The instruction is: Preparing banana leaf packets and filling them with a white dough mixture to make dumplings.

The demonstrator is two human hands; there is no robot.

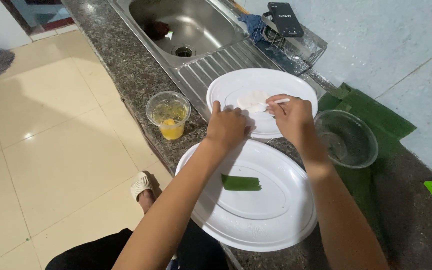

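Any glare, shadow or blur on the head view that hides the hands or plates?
Head view: sharp overall; soft glare on the floor tiles and sink; the arms shade part of the near plate; left hand, right hand and white spoon read clearly.

Bare forearms, dark trousers (pixel 101 250), a cream slipper (pixel 141 185)

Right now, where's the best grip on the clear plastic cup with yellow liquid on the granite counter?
Probably the upper side wall of the clear plastic cup, just below the rim, coming from the floor side. It stands upright and open-topped near the dark granite counter edge, so a level sideways grip should keep the liquid in. That side is free; the left hand and white oval plates sit on the other.
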